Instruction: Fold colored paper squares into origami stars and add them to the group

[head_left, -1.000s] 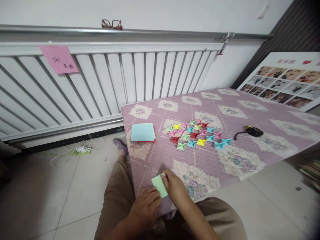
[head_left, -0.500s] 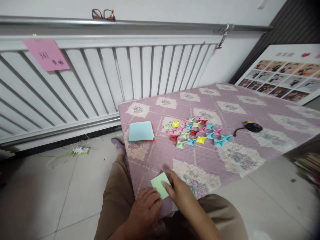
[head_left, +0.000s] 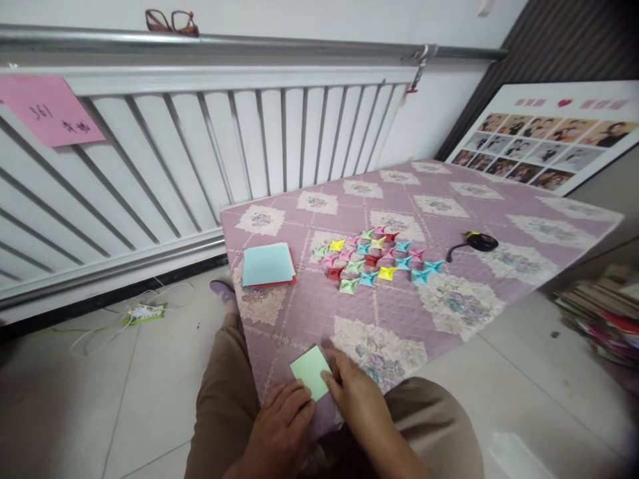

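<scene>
A light green folded sheet of paper (head_left: 312, 372) lies near the front edge of the cloth-covered table, a small square in shape. My left hand (head_left: 285, 416) holds its lower left edge, the fingers close together over the paper and the thumb hidden. At the right edge my right hand (head_left: 354, 386) pinches the paper, thumb on top and fingers partly underneath. Beyond them are several small folded paper shapes (head_left: 371, 260) in rows, coloured green, yellow, pink, red and blue. To their left rests a stack of coloured paper (head_left: 268, 265) with a light blue sheet on top.
The floral pink tablecloth (head_left: 309, 319) covers the table. A black object with a cord (head_left: 480, 241) lies toward its right. Behind stands a white radiator (head_left: 249, 140), with glasses (head_left: 172, 23) on the pipe above. A photo board (head_left: 544, 136) leans at the back right.
The whole view has shifted, so things appear further left. Both hands remain on the green paper, and the right thumb has slid toward its right edge.
</scene>
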{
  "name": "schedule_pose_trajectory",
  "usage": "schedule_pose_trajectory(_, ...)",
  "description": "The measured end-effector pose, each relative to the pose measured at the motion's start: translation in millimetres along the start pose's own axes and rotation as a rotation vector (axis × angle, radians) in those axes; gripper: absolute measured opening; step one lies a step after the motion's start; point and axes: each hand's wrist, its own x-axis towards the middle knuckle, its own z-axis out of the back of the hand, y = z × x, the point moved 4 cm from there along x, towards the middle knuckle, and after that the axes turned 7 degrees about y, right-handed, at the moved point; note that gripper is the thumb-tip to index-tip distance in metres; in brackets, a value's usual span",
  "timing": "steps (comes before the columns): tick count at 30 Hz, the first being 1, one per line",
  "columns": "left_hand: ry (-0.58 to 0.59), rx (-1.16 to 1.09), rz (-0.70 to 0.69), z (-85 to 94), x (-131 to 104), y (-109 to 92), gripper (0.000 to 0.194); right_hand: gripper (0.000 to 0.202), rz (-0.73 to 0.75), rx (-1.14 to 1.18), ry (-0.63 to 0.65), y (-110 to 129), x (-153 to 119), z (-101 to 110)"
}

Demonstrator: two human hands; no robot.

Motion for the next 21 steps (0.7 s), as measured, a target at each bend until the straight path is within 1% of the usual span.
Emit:
schedule_pose_trajectory(2, 0.004, 0.006, -0.007, 0.8, 1, 0, 0.033, 0.032, 0.031, -0.026, -0.062, -2, -1, -1)
schedule_pose_trajectory(6, 0.007, 0.028, -0.001, 0.6, 1, 0, 0.033, 0.025, 0.117, -0.108, -0.253, -5, -10, 2)
schedule_pose_trajectory(8, 0.011, 0.036, -0.001, -0.2, 1, 0, 0.033, 0.024, 0.189, -0.163, -0.297, -1, -18, 2)
schedule_pose_trajectory(11, 0.021, 0.040, 0.002, -0.9, 1, 1, 0.032, 0.030, 0.374, -0.266, -0.251, 12, -34, -9)
schedule_pose_trajectory(13, 0.055, 0.033, 0.006, -1.0, 2, 1, 0.031, 0.040, 0.483, -0.336, -0.210, 19, -44, -20)
schedule_pose_trajectory(16, 0.100, 0.020, -0.003, 0.3, 4, 1, 0.029, 0.053, 0.508, -0.412, -0.187, 18, -50, -30)
schedule_pose_trajectory(21, 0.074, 0.033, 0.009, 2.7, 4, 0, 0.028, 0.064, 0.480, -0.495, -0.120, 3, -50, -36)
